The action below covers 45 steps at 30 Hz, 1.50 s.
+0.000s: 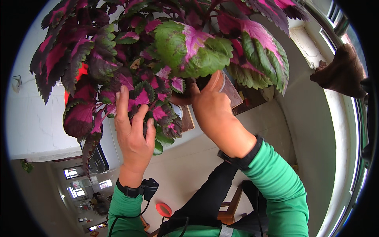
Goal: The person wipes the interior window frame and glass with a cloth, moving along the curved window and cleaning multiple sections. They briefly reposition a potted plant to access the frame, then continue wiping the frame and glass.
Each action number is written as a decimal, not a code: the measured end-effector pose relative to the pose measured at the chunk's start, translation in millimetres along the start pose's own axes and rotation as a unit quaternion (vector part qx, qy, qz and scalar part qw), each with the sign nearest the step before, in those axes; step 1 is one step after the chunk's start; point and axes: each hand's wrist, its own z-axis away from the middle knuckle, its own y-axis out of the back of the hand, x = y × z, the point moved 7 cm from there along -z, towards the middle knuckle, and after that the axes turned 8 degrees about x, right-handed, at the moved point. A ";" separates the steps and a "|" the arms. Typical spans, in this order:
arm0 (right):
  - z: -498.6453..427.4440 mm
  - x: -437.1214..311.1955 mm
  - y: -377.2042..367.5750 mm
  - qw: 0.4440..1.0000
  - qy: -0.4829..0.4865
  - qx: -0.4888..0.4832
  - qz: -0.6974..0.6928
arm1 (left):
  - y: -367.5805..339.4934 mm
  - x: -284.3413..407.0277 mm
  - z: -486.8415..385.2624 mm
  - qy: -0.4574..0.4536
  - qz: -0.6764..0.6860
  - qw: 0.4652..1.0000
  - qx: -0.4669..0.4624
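Note:
A large coleus plant (142, 94) with magenta, dark purple and green leaves fills the upper view. My left hand (131, 124) is among its lower leaves, fingers spread and fingertips against the foliage, gripping nothing that I can see. At the near rim of a brown flowerpot (181, 99), my right hand (211, 108) is curled with its fingers around the edge. Some of those fingers are hidden by the rim and leaves. A broad green leaf with a pink centre (192, 49) hangs just above this hand. Dark straps circle both wrists.
Under the pot is a wooden surface (189, 120). Along the right run a pale wall and window ledge (340, 127), with a brown cloth (340, 72) near the window. A wooden stool (232, 207) and a red round object (163, 209) are below. A white counter (32, 127) is at left.

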 end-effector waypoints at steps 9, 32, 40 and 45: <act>60.9 63.6 -20.2 0.714 -0.103 -0.018 -0.692 | 0.5 -0.5 3.8 0.011 0.003 1.000 -0.001; 82.9 183.1 -144.0 0.633 -0.304 0.118 -0.702 | 10.5 65.7 74.2 -0.050 0.094 0.987 -0.118; 41.7 191.9 -152.8 0.822 -0.221 0.205 -0.483 | -27.0 96.6 143.8 0.033 0.271 0.943 -0.193; 50.1 171.4 -128.7 0.850 -0.139 0.279 -0.424 | -70.1 139.7 170.5 -0.009 0.324 0.918 -0.228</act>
